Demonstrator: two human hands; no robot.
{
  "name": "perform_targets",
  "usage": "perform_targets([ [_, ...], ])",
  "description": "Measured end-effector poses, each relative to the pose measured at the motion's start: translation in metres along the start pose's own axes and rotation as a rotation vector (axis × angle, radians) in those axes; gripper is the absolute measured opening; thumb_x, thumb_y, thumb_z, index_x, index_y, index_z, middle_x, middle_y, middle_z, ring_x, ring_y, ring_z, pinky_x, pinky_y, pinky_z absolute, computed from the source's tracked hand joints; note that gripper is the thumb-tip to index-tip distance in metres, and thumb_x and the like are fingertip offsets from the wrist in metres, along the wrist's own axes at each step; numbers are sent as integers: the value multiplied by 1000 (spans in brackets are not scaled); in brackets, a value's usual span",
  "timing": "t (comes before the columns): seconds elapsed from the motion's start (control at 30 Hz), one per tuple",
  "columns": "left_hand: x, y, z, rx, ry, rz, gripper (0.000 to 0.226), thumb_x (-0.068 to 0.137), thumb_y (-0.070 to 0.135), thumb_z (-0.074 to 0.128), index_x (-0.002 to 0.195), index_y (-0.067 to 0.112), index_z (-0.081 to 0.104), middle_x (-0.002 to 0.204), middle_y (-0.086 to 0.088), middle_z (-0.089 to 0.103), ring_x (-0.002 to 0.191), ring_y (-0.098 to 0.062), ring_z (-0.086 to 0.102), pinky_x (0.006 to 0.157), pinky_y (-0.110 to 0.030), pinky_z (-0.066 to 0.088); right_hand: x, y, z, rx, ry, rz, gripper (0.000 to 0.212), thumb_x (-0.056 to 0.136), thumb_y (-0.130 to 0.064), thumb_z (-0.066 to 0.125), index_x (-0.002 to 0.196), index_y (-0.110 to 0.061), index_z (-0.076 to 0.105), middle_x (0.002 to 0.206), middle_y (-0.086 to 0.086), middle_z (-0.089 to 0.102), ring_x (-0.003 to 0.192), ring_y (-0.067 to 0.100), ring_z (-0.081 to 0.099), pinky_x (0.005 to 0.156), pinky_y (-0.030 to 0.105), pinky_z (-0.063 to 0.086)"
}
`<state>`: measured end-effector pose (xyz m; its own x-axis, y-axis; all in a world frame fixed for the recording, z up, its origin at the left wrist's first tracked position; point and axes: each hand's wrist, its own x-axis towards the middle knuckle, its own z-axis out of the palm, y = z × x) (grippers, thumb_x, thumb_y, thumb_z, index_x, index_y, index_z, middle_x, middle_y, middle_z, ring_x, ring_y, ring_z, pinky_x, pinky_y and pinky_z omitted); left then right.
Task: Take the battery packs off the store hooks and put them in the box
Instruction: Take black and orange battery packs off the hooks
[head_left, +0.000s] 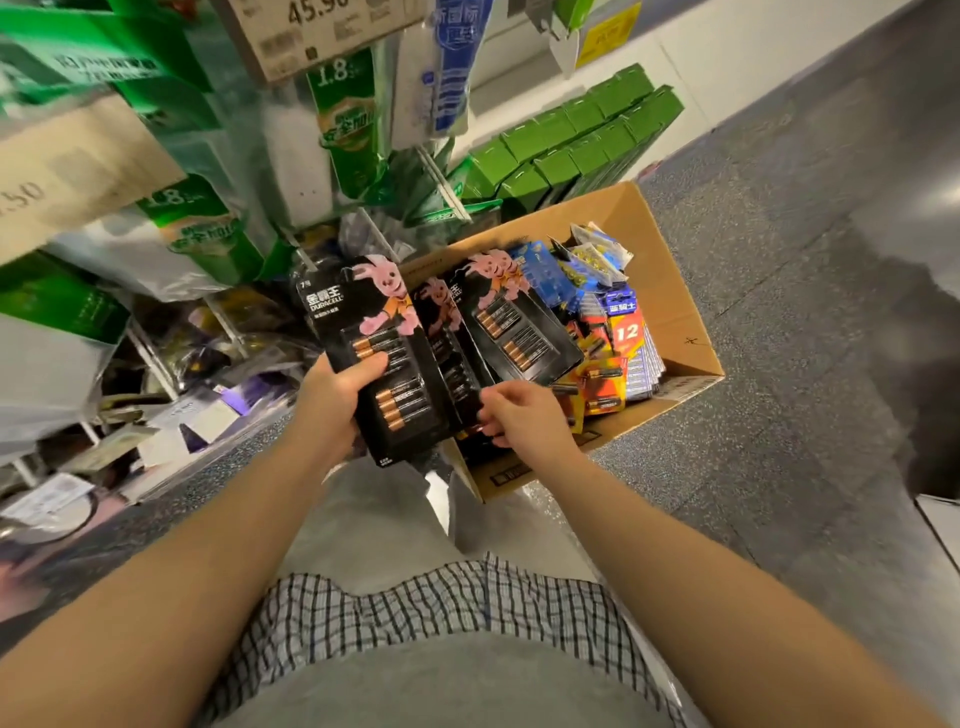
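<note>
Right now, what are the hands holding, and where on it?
Left hand grips a black battery pack at mid-edge; right hand pinches another pack's bottom edge.

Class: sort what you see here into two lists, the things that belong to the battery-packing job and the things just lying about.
Job:
black card battery packs
brown cardboard box
left hand
right hand

Lying about:
green cartons stacked by the wall
white price card overhead
</note>
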<state>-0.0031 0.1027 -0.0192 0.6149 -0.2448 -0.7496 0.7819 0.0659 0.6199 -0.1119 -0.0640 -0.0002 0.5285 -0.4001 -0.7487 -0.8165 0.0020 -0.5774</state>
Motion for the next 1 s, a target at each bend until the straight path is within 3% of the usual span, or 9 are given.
perform_targets([
  [0.1,2,0,-17,25,55,-31,25,93,-1,58,110,17,59,95,-1,70,73,-12,73,58,-29,56,19,6,2,-173,211,42,14,93,-38,57,90,-25,62,85,0,68,79,17,66,77,40,57],
  [0.17,4,0,-26,23,73,-51,29,92,0,59,116,17,58,97,-2,70,76,-14,73,59,-30,56,26,7,4,-322,235,62,18,92,-40,58,92,-22,63,83,-1,67,78,18,65,70,35,53],
  [0.27,8,0,-35,40,68,-56,26,92,-1,60,106,21,61,94,0,71,73,-12,73,64,-31,54,30,6,9,-400,219,70,13,93,-34,60,93,-22,62,79,-2,65,73,15,63,68,31,49],
  [0.43,15,4,-39,38,52,-105,27,92,3,61,115,19,60,98,-3,72,86,-21,72,70,-35,53,29,1,6,-323,244,34,15,96,-21,57,106,-16,66,87,-2,65,71,14,66,74,41,59],
  [0.57,20,10,-35,22,8,-111,25,93,2,58,110,20,62,90,-1,74,79,-19,74,68,-36,57,14,-8,-11,-200,248,-16,8,95,-17,54,96,-19,61,89,1,64,74,15,65,67,35,57],
  [0.67,20,12,-29,-21,8,-143,19,93,3,59,102,20,63,83,-2,75,72,-20,74,65,-36,57,-14,-10,-24,-9,218,22,10,95,-11,52,92,-15,60,81,5,65,68,15,62,55,26,51],
  [0.83,19,8,-15,-44,-51,-164,11,96,15,59,104,19,65,97,-9,73,84,-26,72,79,-45,56,-55,-11,-31,229,150,-55,16,94,-2,54,87,-12,63,63,1,58,56,12,56,56,30,51],
  [0.93,17,7,-8,-87,-120,-189,46,85,34,65,126,12,63,122,-17,68,107,-34,68,87,-45,55,-59,-13,-21,196,62,-64,13,94,-4,54,90,-11,65,63,0,60,57,11,57,56,26,52],
  [1.0,14,6,-4,-115,-153,-194,57,76,40,65,125,9,63,119,-16,68,108,-33,67,84,-41,57,-58,-13,-11,133,21,-66,12,94,-6,55,91,-11,65,66,0,61,56,8,57,56,22,52],
])
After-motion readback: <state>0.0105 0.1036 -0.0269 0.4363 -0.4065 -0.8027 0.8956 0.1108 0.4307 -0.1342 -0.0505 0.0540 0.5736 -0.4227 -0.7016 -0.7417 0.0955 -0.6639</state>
